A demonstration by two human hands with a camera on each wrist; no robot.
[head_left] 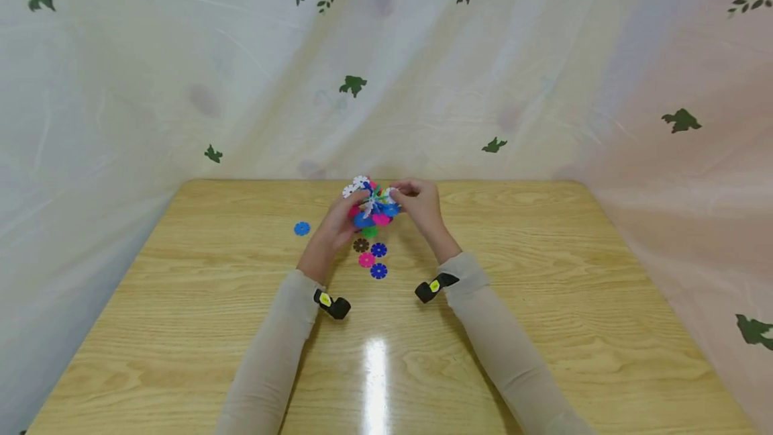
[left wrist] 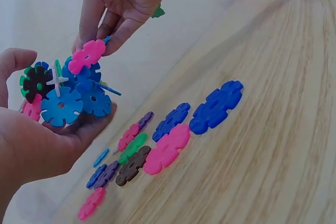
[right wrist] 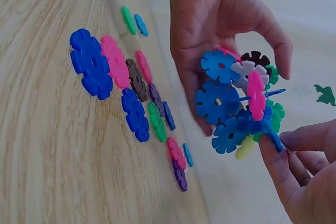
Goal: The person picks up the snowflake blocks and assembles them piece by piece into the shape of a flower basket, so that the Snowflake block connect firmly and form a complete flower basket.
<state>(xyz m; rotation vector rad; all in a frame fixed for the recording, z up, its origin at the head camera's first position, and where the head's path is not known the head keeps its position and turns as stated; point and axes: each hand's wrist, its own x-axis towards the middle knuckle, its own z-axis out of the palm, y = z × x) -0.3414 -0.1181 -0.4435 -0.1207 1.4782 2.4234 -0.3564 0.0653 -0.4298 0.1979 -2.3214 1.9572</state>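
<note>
My left hand (head_left: 333, 225) holds a ball-like cluster of interlocking plastic flower discs (left wrist: 62, 106) above the table, its fingers beneath and the thumb at the side. Blue, pink, white, green, black and yellow discs are slotted together at different angles. At the cluster's right side is my right hand (head_left: 423, 210), pinching a blue disc (right wrist: 274, 137) between thumb and fingers. That disc touches the cluster; whether it is slotted in, I cannot tell. In the left wrist view, a pink disc (left wrist: 87, 56) sticks out by the right fingertips.
Loose discs lie flat on the wooden table (head_left: 543, 301) below the hands, among them dark blue (head_left: 378, 270), pink (head_left: 366, 260) and brown (head_left: 361, 245) ones. A lighter blue disc (head_left: 301, 228) lies apart to the left. A leaf-printed cloth (head_left: 423, 113) hangs behind the table.
</note>
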